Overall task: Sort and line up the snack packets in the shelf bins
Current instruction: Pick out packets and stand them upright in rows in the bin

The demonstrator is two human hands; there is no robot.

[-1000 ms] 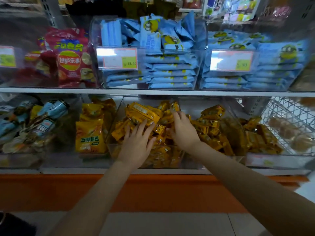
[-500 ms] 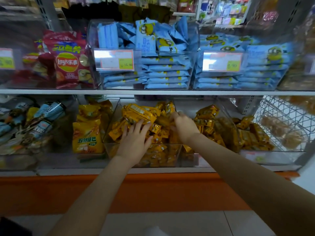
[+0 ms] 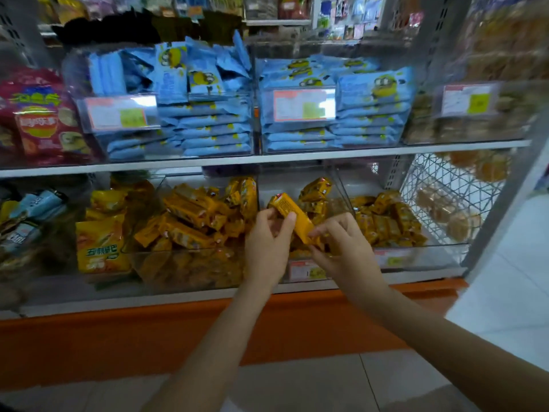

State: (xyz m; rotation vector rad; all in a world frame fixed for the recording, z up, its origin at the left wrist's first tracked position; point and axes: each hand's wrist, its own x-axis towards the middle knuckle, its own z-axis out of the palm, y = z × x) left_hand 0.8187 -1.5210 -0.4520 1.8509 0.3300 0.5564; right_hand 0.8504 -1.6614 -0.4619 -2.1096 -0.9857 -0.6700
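A long yellow snack packet [image 3: 292, 214] is held up between both hands over the middle clear bin [image 3: 306, 270] of the lower shelf. My left hand [image 3: 267, 245] grips its upper left end with thumb and fingers. My right hand [image 3: 341, 251] pinches its lower right end. To the left, a clear bin [image 3: 184, 263] holds a loose heap of yellow packets [image 3: 196, 215]. More small yellow packets [image 3: 386, 221] fill the bin on the right.
Blue packets [image 3: 208, 126] are stacked in bins on the upper shelf, behind price tags [image 3: 303, 104]. Red crisp bags [image 3: 41, 123] stand at the upper left. A wire basket [image 3: 442, 203] sits at the lower right. An orange plinth [image 3: 148, 334] runs below the shelf.
Both hands left the heap in the left yellow bin and moved right; they now hold one long yellow packet lifted over the middle bin. The camera view has shifted right.
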